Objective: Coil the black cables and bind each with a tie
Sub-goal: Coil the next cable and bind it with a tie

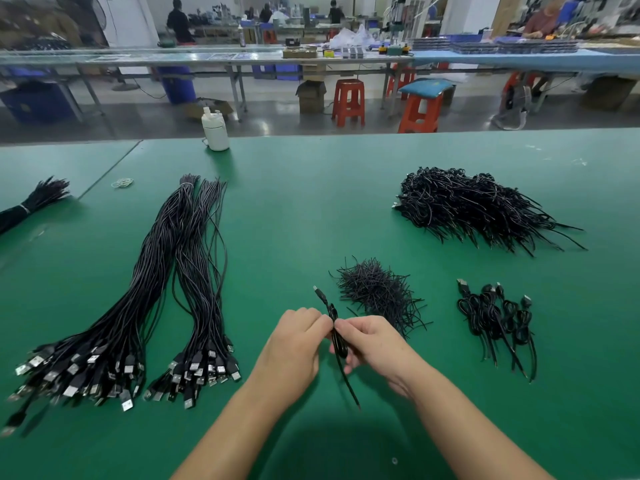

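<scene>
The thin black coiled cable (335,332) stands upright between your hands above the green table mat (294,209); your left hand (294,344) and right hand (370,341) pinch its middle, plug end above, tail dangling below.

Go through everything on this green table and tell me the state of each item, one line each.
Left hand: pinching the coiled cable.
Right hand: pinching the same cable.
Coiled cable: folded, held above the table, tail hanging down.
Straight cables: uncoiled, in two long bundles.
Ties: loose heap.
Small group of coils: coiled, lying together.
Big pile: coiled, heaped.
White bottle: upright, capped.
</scene>
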